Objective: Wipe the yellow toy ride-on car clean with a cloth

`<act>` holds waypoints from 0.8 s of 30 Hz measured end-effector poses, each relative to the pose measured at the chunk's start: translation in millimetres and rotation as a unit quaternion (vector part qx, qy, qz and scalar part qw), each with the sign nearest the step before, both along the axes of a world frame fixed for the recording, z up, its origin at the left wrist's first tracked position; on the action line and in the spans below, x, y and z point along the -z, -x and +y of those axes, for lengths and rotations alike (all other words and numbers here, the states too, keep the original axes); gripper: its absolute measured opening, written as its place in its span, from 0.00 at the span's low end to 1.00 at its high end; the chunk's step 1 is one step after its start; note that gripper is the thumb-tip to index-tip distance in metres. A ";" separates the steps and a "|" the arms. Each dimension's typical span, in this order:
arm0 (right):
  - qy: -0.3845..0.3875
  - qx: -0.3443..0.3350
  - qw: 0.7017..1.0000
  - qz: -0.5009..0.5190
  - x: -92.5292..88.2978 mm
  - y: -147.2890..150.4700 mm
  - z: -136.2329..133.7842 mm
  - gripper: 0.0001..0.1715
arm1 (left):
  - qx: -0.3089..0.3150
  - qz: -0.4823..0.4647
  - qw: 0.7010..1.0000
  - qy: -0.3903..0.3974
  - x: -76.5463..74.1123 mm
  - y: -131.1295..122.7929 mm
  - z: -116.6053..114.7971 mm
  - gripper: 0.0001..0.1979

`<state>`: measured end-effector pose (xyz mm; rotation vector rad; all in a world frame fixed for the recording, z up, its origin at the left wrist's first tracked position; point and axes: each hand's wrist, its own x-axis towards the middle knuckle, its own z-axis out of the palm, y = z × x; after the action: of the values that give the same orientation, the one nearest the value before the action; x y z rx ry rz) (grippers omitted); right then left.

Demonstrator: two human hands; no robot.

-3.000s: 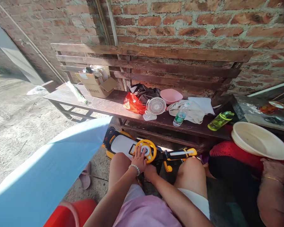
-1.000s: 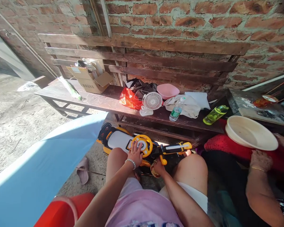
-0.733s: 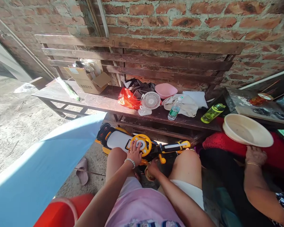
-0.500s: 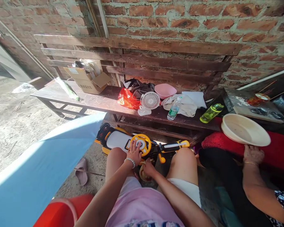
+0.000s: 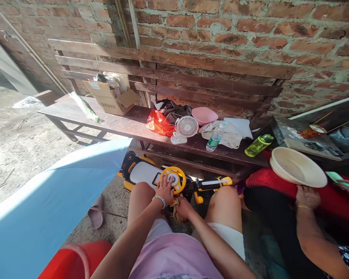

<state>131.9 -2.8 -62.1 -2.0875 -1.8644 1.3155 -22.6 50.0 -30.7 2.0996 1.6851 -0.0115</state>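
A toy ride-on car (image 5: 144, 173), white, black and yellow, stands in front of my knees beside the bench. My left hand (image 5: 164, 190), with a beaded bracelet at the wrist, lies on its yellow steering wheel (image 5: 181, 185), fingers stretched over the hub. Just below the wheel, my right hand (image 5: 184, 208) is closed around a crumpled tan cloth (image 5: 178, 215), low between my knees. Part of the cloth is hidden by the fingers, and I cannot tell whether it touches the car.
Behind the car, a wooden bench (image 5: 128, 126) holds a cardboard box (image 5: 110, 102), white fan (image 5: 187, 126), water bottle (image 5: 213, 141) and pink basin (image 5: 204, 115). A blue sheet (image 5: 61, 193) and red bucket (image 5: 64, 263) are left. At right, another person touches a cream basin (image 5: 296, 166).
The tan cloth has shifted and bunched up in my right hand. My left hand keeps its place on the wheel. At far right, the other person's second hand has appeared with a light green object.
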 end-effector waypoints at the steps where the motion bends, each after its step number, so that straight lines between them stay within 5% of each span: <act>1: 0.005 -0.002 1.000 -0.007 -5.7 -3.1 1.6 0.20 | 0.001 -0.002 1.000 -0.002 0.2 0.2 0.1 0.40; 7: -0.067 -0.037 0.996 -0.040 -72.4 -45.3 23.9 0.18 | -0.009 -0.017 1.000 -0.022 10.3 -0.2 -2.8 0.41; 12: -0.198 0.043 0.979 -0.004 -119.0 -98.9 83.1 0.26 | -0.051 -0.019 0.998 -0.045 15.9 -5.6 -1.4 0.36; 17: -0.184 0.179 0.963 0.084 -104.7 -125.7 144.8 0.25 | -0.098 -0.022 0.991 -0.091 8.9 -15.9 25.0 0.31; 24: -0.082 0.213 0.970 0.082 -56.7 -102.5 191.1 0.15 | -0.076 -0.014 0.989 -0.124 15.0 -13.4 39.0 0.30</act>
<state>234.4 188.3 -5.4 -2.0643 -1.3117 1.1429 -9.2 89.0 -45.6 2.1253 1.9102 0.2873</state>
